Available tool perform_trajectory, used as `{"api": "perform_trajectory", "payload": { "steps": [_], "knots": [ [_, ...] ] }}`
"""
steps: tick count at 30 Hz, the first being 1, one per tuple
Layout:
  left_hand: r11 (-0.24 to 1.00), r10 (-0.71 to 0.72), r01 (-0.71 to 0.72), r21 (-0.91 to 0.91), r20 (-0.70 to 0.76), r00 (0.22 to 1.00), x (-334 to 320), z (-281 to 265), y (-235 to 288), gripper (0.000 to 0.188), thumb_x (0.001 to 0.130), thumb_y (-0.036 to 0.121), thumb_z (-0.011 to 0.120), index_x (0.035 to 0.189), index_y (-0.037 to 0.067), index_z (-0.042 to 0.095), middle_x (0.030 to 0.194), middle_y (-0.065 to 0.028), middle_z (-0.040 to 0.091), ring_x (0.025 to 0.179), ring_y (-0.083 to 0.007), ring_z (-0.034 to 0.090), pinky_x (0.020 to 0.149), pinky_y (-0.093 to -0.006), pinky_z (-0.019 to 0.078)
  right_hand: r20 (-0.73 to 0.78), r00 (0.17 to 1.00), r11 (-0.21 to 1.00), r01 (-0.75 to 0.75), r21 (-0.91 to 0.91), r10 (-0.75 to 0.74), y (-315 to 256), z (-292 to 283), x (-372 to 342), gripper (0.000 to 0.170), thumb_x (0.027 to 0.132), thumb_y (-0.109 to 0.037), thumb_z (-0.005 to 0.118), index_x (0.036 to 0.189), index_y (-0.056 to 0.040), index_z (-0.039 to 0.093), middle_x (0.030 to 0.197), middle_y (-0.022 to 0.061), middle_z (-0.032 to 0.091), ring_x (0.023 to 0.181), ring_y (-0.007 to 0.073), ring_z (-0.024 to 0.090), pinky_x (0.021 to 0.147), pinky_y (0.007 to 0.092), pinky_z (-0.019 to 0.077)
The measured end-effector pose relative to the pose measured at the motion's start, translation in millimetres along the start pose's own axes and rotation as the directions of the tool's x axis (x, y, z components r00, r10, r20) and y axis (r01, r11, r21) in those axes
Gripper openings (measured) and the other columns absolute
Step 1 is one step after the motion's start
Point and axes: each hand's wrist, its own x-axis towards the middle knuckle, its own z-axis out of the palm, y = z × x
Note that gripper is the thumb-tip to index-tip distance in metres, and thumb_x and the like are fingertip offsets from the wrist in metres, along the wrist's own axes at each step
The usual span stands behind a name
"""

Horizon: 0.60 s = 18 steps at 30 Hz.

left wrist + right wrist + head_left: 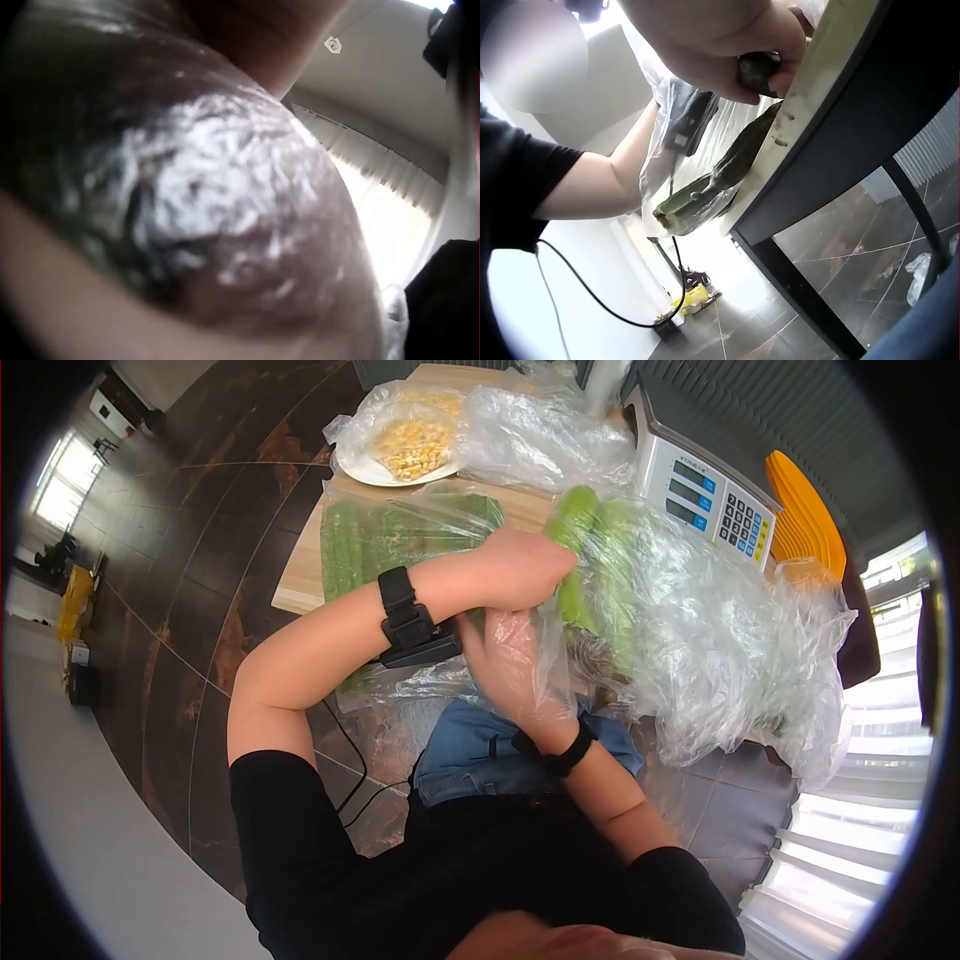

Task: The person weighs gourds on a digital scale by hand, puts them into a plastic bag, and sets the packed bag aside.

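My left hand [525, 568] is curled over the middle of the board, its fingertips turned under and hidden. It grips a thin clear plastic bag [556, 660] whose film hangs beside it. Just below, my right hand [512, 660] lies behind plastic film with its fingers under the left hand. In the right wrist view, the right hand is curled round a dark green vegetable [757, 69] with a rounded end. Bagged ridged green vegetables [679, 204] stick out past the table edge beneath. Crinkled plastic film [202, 180] fills the left wrist view, blurred.
More green vegetables [400, 532] lie under film on the wooden board [298, 585]. Paler long green ones [572, 525] lie to the right beside bunched plastic [730, 640]. A plate [375, 472] of yellow pieces, a scale [690, 490] and an orange tray [808, 510] stand behind.
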Motion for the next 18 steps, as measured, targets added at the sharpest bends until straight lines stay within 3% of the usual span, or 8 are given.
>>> {"api": "perform_trajectory", "payload": {
  "steps": [2,4,8,10,11,13,16,18],
  "knots": [
    [1.0,0.003,-0.003,-0.009,0.021,1.0,-0.3,-0.1,0.2,0.013,0.083,0.016,0.05,0.081,0.006,0.057,0.076,-0.0138,0.06,0.077,-0.0354,0.059,0.068,-0.0456,0.0445,0.006,1.0,0.998,0.006,0.067,-0.006,11.8,5.6,4.6,0.029,0.084,-0.015,0.06,0.106,0.0023,0.054,0.098,0.0212,0.058,0.087,0.0371,0.057,0.069,0.0442,0.0454],
    [0.999,0.027,-0.025,0.033,-0.067,0.997,-0.9,2.5,-2.2,0.013,0.082,0.015,0.05,0.08,0.004,0.056,0.076,-0.0144,0.06,0.076,-0.0363,0.058,0.067,-0.0454,0.0445,0.265,0.902,0.816,-0.424,0.393,0.34,21.8,8.1,10.0,0.036,0.084,-0.016,0.06,0.114,0.0004,0.051,0.106,0.021,0.056,0.094,0.0332,0.057,0.073,0.0424,0.0453],
    [0.998,-0.027,0.032,0.057,-0.077,0.997,-7.6,5.3,-1.9,0.011,0.079,0.015,0.053,0.083,0.006,0.059,0.082,-0.0139,0.063,0.081,-0.0327,0.062,0.076,-0.0447,0.0438,0.343,0.877,0.917,-0.387,0.093,0.335,30.1,-1.5,9.3,0.039,0.083,-0.015,0.061,0.118,-0.0009,0.049,0.11,0.0212,0.055,0.099,0.0323,0.056,0.076,0.0418,0.0447],
    [1.0,-0.007,0.008,0.011,-0.071,0.997,-18.1,4.4,9.3,0.019,0.086,0.022,0.052,0.092,0.006,0.058,0.088,-0.0127,0.061,0.089,-0.0304,0.059,0.088,-0.0465,0.0388,0.251,0.968,0.992,0.021,-0.128,0.012,54.9,11.6,-9.8,0.04,0.084,-0.016,0.06,0.119,-0.0008,0.049,0.113,0.0195,0.055,0.104,0.0323,0.054,0.083,0.0417,0.0433],
    [1.0,-0.007,0.008,0.009,-0.072,0.997,-22.7,3.0,14.8,0.019,0.086,0.022,0.052,0.092,0.006,0.058,0.088,-0.0127,0.061,0.089,-0.0304,0.059,0.088,-0.0465,0.0388,0.253,0.967,0.991,0.02,-0.13,0.014,44.6,0.1,-11.4,0.04,0.084,-0.016,0.06,0.119,-0.0008,0.049,0.113,0.0195,0.055,0.104,0.0323,0.054,0.083,0.0417,0.0433],
    [0.998,0.052,-0.053,0.032,0.045,0.998,-32.6,2.0,25.5,0.024,0.086,0.027,0.054,0.099,0.008,0.058,0.091,-0.0095,0.06,0.096,-0.0254,0.057,0.097,-0.0467,0.0313,0.318,0.932,0.98,-0.194,0.035,0.173,23.7,-23.6,-16.7,0.049,0.084,-0.018,0.06,0.128,-0.0006,0.045,0.129,0.0215,0.044,0.118,0.0343,0.045,0.095,0.0414,0.0386],
    [0.984,0.131,-0.13,0.123,0.001,0.991,-48.0,7.1,34.0,0.026,0.085,0.031,0.056,0.099,0.009,0.059,0.089,-0.0073,0.059,0.098,-0.0233,0.055,0.098,-0.0446,0.0306,0.279,0.946,0.984,-0.178,0.03,0.163,25.1,-18.5,-16.0,0.051,0.084,-0.018,0.059,0.129,-0.0006,0.043,0.131,0.0227,0.04,0.118,0.036,0.044,0.095,0.0423,0.0384],
    [0.99,0.126,-0.13,0.06,0.079,0.989,-56.8,6.8,40.9,0.027,0.083,0.032,0.058,0.099,0.01,0.059,0.087,-0.0051,0.057,0.101,-0.0232,0.053,0.099,-0.0437,0.03,0.243,0.958,0.987,-0.161,0.026,0.151,25.0,-10.8,-15.3,0.053,0.083,-0.018,0.059,0.131,-0.0006,0.041,0.133,0.024,0.037,0.119,0.0377,0.043,0.095,0.0432,0.0382]
  ]
}}
